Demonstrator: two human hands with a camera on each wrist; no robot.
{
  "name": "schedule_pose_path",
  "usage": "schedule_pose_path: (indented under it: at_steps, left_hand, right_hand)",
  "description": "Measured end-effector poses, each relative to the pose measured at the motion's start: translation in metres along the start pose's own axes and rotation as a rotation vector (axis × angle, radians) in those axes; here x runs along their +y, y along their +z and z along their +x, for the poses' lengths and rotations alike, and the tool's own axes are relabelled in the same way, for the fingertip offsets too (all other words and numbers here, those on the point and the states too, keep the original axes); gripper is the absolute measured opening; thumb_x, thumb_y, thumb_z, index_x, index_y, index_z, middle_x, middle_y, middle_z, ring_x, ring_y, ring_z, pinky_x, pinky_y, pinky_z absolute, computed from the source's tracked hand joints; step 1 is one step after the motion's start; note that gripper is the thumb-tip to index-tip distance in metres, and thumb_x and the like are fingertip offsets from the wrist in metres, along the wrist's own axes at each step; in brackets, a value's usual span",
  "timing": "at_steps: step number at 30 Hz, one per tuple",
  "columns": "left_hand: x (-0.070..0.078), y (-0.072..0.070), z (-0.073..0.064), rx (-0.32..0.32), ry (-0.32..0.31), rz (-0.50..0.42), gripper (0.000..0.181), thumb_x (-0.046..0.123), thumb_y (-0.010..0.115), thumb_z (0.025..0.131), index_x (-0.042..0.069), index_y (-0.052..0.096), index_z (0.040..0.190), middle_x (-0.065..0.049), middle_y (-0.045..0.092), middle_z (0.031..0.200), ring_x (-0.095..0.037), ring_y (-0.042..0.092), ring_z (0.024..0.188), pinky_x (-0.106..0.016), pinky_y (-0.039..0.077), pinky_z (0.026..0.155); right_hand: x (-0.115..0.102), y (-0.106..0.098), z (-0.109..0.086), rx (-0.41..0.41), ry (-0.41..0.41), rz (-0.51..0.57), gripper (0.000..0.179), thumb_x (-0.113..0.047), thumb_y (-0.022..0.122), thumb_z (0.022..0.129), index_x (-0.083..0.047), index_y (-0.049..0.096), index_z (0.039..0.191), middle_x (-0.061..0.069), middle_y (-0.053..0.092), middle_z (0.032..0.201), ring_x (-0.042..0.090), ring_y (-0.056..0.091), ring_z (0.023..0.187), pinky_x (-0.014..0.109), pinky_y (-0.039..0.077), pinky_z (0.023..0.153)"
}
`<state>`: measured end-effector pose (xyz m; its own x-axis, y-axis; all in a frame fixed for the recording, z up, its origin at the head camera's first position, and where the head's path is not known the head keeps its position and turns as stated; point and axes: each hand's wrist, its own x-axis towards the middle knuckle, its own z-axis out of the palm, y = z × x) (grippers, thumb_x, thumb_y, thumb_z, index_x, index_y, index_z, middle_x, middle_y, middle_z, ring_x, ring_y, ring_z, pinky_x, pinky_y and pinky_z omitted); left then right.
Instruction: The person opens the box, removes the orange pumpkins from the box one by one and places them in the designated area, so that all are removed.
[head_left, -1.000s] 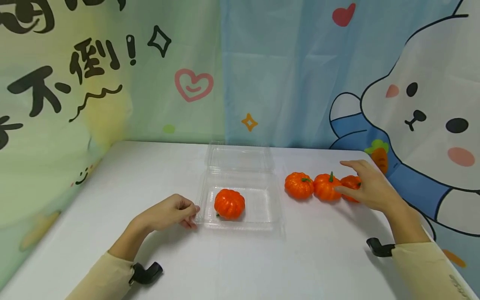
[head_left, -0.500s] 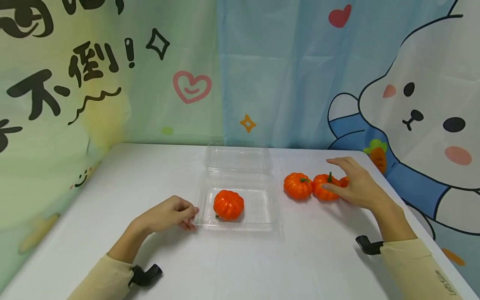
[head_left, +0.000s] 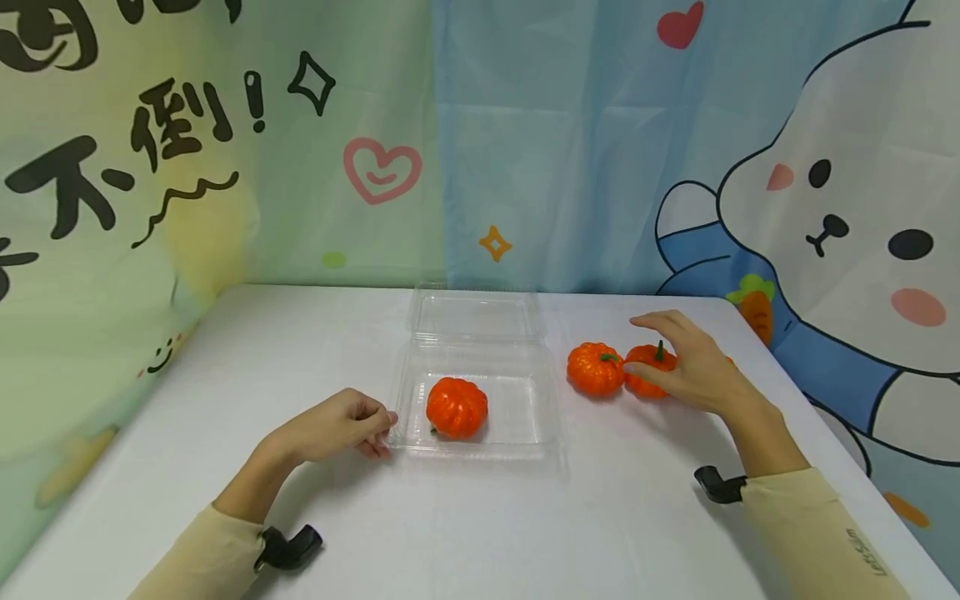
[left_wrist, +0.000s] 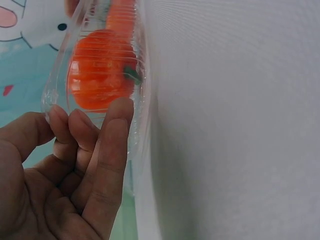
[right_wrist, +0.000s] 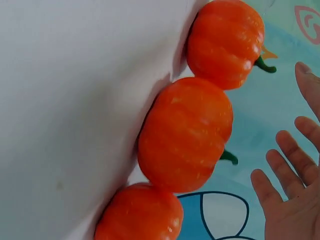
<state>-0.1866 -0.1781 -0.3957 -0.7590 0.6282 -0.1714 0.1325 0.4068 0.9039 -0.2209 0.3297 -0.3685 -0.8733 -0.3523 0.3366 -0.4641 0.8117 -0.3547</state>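
Observation:
A clear plastic clamshell box stands on the table with its lid laid back. One small orange pumpkin sits inside, left of centre, its green stem low. My left hand pinches the box's left rim between thumb and forefinger; the left wrist view shows the fingers at its corner. To the right, three more pumpkins make a row: a left one, a middle one and a right one, mostly hidden in the head view. My right hand hovers over them, fingers spread, holding nothing.
The white table carries the box and the pumpkins. Behind it hangs a printed cloth with hearts, lettering and a cartoon rabbit, and it comes round both sides. Each wrist wears a black camera mount.
My right hand has moved left, from above the right pumpkin to above the middle one. The left hand, the box and the pumpkins stay where they were.

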Motion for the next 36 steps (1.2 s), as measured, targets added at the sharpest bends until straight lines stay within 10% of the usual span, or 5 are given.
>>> schedule_pose_path:
  at_steps: [36]
  left_hand:
    - [0.002, 0.004, 0.007, 0.005, 0.013, 0.032, 0.038, 0.017, 0.054, 0.107, -0.003, 0.055, 0.075, -0.008, 0.063, 0.074, -0.029, 0.076, 0.085, -0.036, 0.062, 0.076]
  right_hand:
    - [-0.032, 0.034, 0.019, 0.070, -0.211, 0.142, 0.055, -0.014, 0.086, 0.084, -0.013, 0.063, 0.134, 0.007, 0.061, 0.133, 0.028, 0.057, 0.125, 0.055, 0.047, 0.101]
